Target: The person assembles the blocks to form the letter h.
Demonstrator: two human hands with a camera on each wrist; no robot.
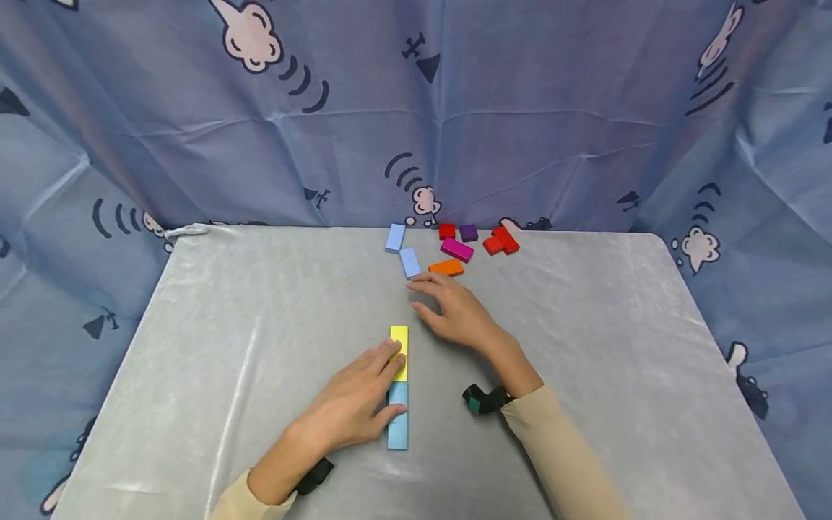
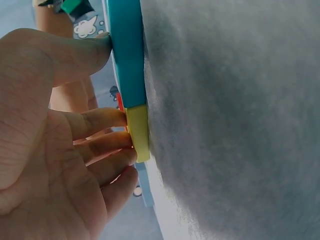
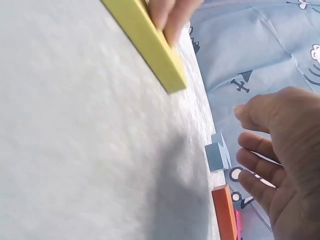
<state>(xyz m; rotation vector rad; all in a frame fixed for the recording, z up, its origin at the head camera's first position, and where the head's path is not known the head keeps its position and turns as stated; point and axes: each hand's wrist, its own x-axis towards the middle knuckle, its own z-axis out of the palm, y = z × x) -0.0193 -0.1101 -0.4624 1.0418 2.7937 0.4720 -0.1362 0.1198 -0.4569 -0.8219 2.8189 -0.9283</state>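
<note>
- Patterned cloth (image 1: 364, 173): it hangs beyond both grips, behind the far edge of the tabletop.
- Tabletop (image 1: 292, 289): grey, beneath both grips, carrying every block.
- Left grip (image 1: 354, 401): thumb and fingers apart, laid across the tops of the pieces rather than clamped, probably to keep them from sliding out of line.
- Right grip (image 1: 458, 314): thumb and fingers apart, holding nothing, beyond and right of the left grip; its loose curve looks suited to a small block.
- Blue piece (image 1: 398, 431): under the left grip's thumb, long axis running straight away from the person. I cannot tell whether it is one block or two.
- Yellow piece (image 1: 401, 373): under the left grip's fingertips, end to end with the blue piece on the same axis, free end pointing away from the person; presumably butted up so the strip runs straight.
- Pale-blue blocks (image 1: 410, 263): two, just beyond the right grip's fingertips; the nearer leans its far end left, the farther leans right.
- Orange block (image 1: 446, 267): just past the right grip, lying nearly crosswise.
- Magenta block (image 1: 457, 250): beyond the orange block, slanted.
- Red blocks (image 1: 505, 239): beyond the right grip, two touching, one apart.
- Purple block (image 1: 469, 232): also beyond the right grip.
</note>
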